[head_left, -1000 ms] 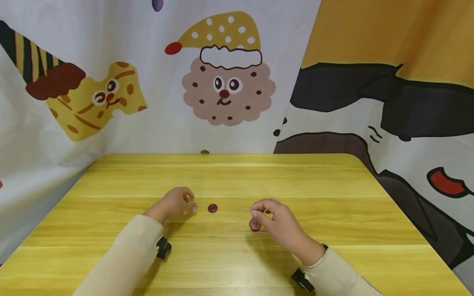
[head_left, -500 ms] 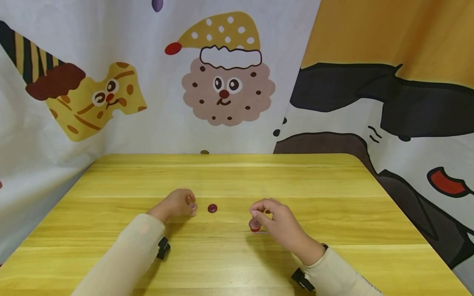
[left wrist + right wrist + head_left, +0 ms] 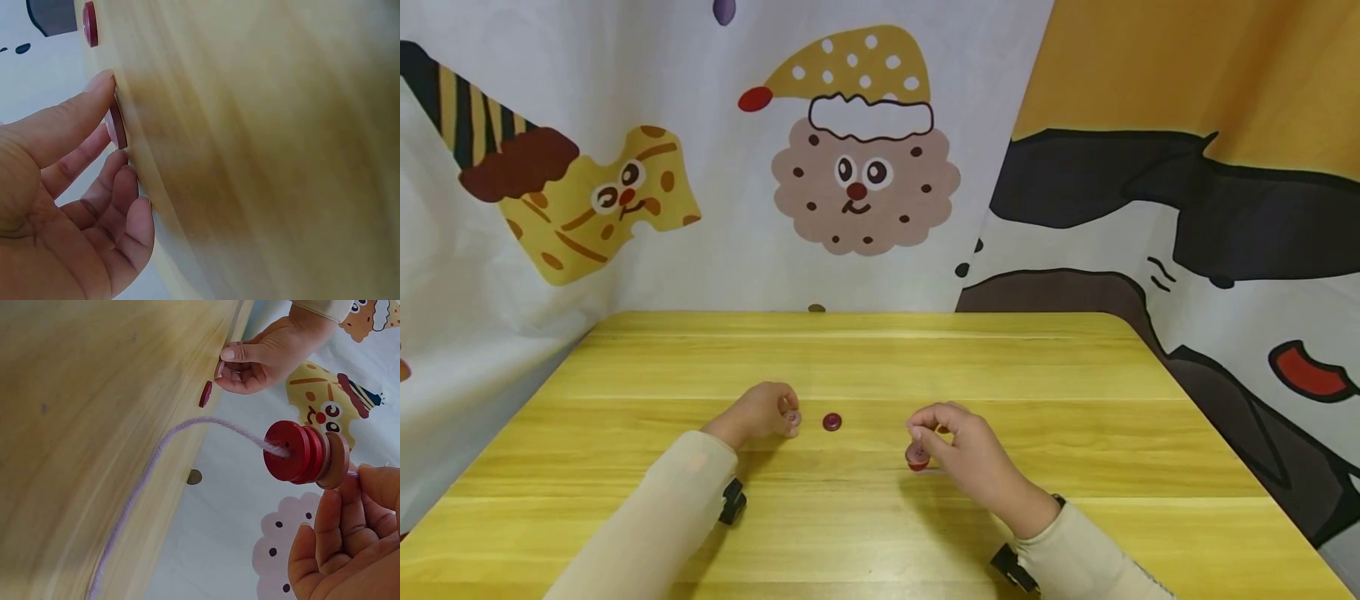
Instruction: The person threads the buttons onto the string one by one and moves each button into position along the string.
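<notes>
My left hand is low over the table, thumb and fingertip pinching a pinkish-brown button by its edges. In the left wrist view that button stands on edge against the wood, the other fingers loosely curled below it. A dark red button lies flat just to the right. My right hand pinches a lilac yarn between thumb and forefinger. Several buttons, red at one end and brown nearer the fingers, are threaded on it. The yarn's loose length trails from the red end down toward the tabletop.
The wooden table has a pale striped grain and reaches back to a curtain printed with cartoon food. Black straps with small devices sit at both wrists, by the beige sleeves.
The left thumb and fingers have drawn together on the pinkish-brown button. My right hand and the threaded buttons have stayed in place, and so has the dark red button.
</notes>
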A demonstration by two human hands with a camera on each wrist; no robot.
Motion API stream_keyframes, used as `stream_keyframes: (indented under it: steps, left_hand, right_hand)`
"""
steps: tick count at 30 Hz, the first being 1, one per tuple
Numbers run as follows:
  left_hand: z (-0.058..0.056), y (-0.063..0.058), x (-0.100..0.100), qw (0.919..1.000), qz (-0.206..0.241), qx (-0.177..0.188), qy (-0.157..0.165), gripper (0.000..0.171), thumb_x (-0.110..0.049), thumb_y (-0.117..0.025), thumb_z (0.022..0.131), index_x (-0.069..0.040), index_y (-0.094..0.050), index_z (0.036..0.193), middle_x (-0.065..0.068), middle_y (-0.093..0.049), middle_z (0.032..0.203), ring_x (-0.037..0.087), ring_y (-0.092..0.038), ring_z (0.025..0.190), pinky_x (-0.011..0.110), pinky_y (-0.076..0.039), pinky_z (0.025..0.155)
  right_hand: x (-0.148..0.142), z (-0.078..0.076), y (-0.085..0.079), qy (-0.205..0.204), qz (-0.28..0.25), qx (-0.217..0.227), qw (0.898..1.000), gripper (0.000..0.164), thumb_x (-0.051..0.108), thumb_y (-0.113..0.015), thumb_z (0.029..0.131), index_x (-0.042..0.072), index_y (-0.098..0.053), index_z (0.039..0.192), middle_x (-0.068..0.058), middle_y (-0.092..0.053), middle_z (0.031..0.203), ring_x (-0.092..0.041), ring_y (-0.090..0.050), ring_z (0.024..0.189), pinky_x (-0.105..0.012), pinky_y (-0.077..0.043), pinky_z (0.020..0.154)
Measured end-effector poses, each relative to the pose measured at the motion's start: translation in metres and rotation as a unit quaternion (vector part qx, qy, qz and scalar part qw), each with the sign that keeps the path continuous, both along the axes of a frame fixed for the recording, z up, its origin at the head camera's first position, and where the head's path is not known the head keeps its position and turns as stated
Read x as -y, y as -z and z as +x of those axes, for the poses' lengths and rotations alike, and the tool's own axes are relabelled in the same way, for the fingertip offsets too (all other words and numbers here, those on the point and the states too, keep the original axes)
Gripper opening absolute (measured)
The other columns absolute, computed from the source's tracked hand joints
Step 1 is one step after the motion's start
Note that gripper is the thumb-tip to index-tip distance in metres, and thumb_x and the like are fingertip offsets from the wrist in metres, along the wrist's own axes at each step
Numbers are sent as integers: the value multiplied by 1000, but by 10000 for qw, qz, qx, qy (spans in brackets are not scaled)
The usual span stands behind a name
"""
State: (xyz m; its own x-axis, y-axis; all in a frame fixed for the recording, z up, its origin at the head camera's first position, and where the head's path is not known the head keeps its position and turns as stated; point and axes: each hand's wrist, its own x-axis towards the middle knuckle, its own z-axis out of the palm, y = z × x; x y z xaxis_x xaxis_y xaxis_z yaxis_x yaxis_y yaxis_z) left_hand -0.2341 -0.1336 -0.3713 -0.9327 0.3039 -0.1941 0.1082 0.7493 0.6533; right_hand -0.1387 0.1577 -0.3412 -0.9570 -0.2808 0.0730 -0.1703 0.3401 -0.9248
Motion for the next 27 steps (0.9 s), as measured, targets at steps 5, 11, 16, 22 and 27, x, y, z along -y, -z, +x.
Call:
stream_keyframes:
  steps: [5, 11, 16, 22, 27]
  left_hand:
    - [0, 0, 0, 10000, -29, 18, 24, 25, 3, -77, 78, 2, -59, 96, 10, -57, 85, 21, -51, 77, 38, -46, 77]
    - [0, 1, 0, 10000, 24, -2, 23, 21, 6, -74, 78, 2, -59, 92, 8, -56, 82, 19, -51, 77, 36, -46, 76]
    - [0, 1, 0, 10000, 77, 0, 50, 17, 6, -73, 80, 1, -60, 90, 7, -58, 81, 18, -52, 77, 34, -46, 75]
    - [-1, 2, 1, 9999, 140, 7, 49, 14, 3, -74, 80, 0, -61, 86, 6, -61, 81, 18, -52, 77, 33, -47, 74]
    - [-1, 3, 2, 9996, -55, -212, 171, 9, -1, -72, 84, -1, -64, 85, 4, -63, 83, 18, -53, 79, 36, -48, 76]
  right_hand:
    - [0, 1, 0, 40, 35, -34, 10000, 11, 15, -59, 97, 5, -64, 99, -13, -55, 98, -23, -65, 79, -28, -56, 72]
    - [1, 1, 0, 44, 13, -40, 10000, 11, 15, -59, 97, 5, -65, 98, -13, -54, 99, -23, -66, 79, -28, -56, 72]
    - [1, 1, 0, 15, 17, -92, 10000, 12, 15, -59, 97, 5, -65, 99, -13, -54, 99, -22, -66, 79, -28, -56, 72]
    - [1, 0, 1, 9, -64, -53, 10000, 12, 14, -59, 97, 4, -65, 99, -14, -53, 100, -22, -66, 79, -29, -57, 72]
    - [2, 0, 1, 28, -28, -59, 10000, 12, 14, -59, 96, 4, -65, 98, -14, -54, 99, -22, -66, 79, -28, -56, 71]
